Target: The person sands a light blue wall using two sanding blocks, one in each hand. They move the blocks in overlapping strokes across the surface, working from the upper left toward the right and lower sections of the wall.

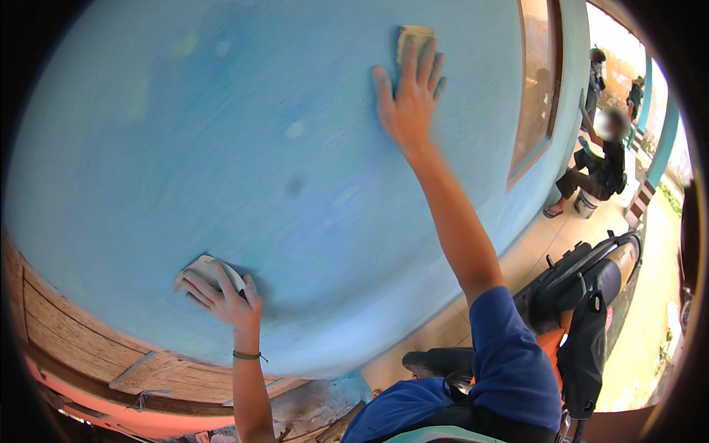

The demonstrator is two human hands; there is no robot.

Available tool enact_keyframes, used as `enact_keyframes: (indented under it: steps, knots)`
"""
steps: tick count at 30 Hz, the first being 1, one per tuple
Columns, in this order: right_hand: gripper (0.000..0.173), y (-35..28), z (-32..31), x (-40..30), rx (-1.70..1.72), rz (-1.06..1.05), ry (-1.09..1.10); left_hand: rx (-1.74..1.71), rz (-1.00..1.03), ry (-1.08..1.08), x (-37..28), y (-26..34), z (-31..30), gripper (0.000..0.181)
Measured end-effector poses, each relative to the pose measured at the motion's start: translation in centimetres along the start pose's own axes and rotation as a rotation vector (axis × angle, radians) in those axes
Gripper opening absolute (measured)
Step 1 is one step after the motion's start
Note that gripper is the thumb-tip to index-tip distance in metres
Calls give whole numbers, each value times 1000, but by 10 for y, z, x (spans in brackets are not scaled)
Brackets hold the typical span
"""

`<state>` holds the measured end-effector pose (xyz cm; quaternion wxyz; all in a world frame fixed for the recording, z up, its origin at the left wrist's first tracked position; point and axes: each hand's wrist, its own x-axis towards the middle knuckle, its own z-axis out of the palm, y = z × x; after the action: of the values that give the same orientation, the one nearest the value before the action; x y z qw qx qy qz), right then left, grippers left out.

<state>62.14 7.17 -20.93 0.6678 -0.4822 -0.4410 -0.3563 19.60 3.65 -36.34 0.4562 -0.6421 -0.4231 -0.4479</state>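
Note:
A painted blue wall [332,221] with paler patches fills most of the view before me. High on it, my right hand [412,108] presses a folded yellowish sheet [415,32], possibly sandpaper, under its outstretched fingers. The thumb is spread out to the left, off the sheet. Lower left, my left hand [230,304] holds a whitish folded sheet or cloth [202,267] against the same wall. What that piece is made of cannot be told. Both arms reach out apart.
A window [534,83] sits in the wall at right. Beyond it, a person [601,160] sits on a bucket [587,204] and reaches to the wall. A parked motorbike [587,277] stands behind my right shoulder. Wooden boards [77,315] border the wall at lower left.

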Motion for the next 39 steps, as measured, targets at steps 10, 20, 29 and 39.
enact_keyframes:
  steps: [10,20,29,39]
  knots:
    - [76,27,-2,11,39,-191,-55,50,16,6,-4,-7,-4,66]
    - [71,-50,18,67,40,-344,8,41,-31,-4,-2,6,-1,63]
    - [76,-39,16,65,62,-231,37,-14,-62,-45,57,18,-24,65]
    - [74,-112,17,20,87,-650,-180,-58,-229,175,201,43,-29,66]
